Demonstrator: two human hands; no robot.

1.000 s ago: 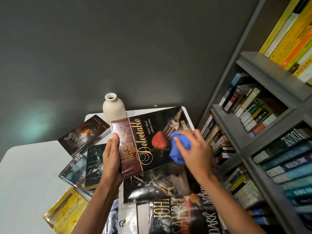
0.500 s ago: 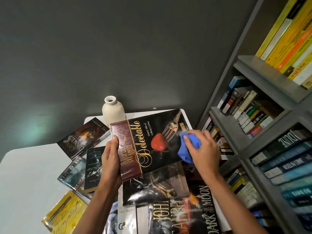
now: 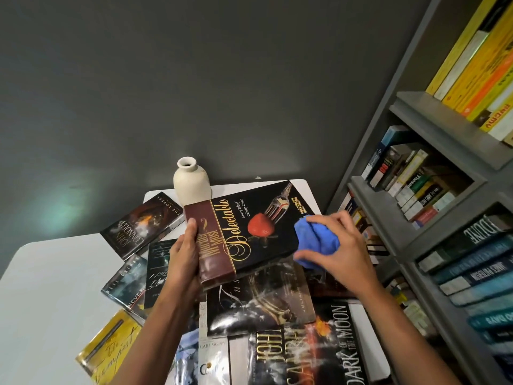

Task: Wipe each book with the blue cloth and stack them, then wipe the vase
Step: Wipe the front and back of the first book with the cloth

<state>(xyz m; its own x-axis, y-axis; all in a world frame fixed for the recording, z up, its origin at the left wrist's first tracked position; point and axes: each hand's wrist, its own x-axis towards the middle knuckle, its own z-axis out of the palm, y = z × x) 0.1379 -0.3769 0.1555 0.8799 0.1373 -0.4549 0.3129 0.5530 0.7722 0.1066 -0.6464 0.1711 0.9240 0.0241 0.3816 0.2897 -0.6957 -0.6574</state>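
My left hand grips the spine edge of a black and maroon book with a strawberry on its cover, holding it tilted above the table. My right hand holds a bunched blue cloth against the book's right edge. A cream vase stands upright behind the book, near the table's far edge. Several other books lie spread flat on the white table, among them a dark one at the left, a yellow one at the bottom left and a large dark one at the bottom.
A grey bookshelf packed with books rises on the right, close to the table's edge. A dark grey wall stands behind the table. The table's left part shows bare white surface.
My right hand has slid the blue cloth from the middle of the cover to the book's right edge. My left hand keeps its grip on the book.
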